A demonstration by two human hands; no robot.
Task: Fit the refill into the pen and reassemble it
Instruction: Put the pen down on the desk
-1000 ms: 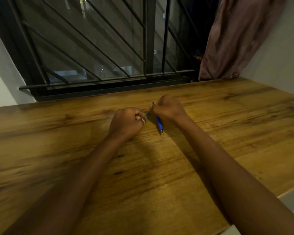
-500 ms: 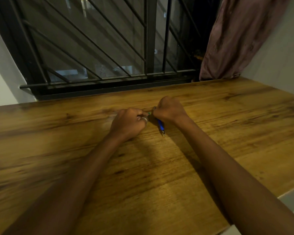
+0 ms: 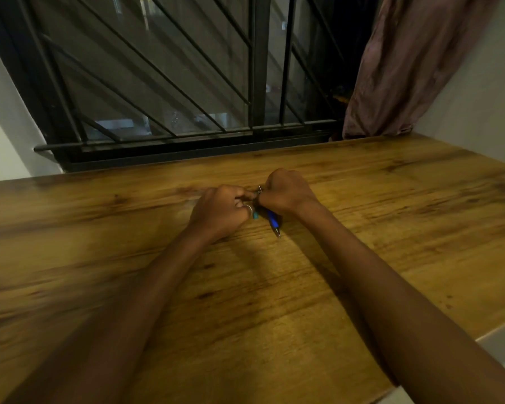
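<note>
Wooden table, pen; barred window behind

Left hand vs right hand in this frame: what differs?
The left hand wears a ring; the right hand shows none. The right hand grips a blue pen, its tip poking out toward the person; the left hand pinches a small teal piece. The right hand sits slightly farther up the table. Shared: both are curled, backs up, meeting over the wood.
</note>
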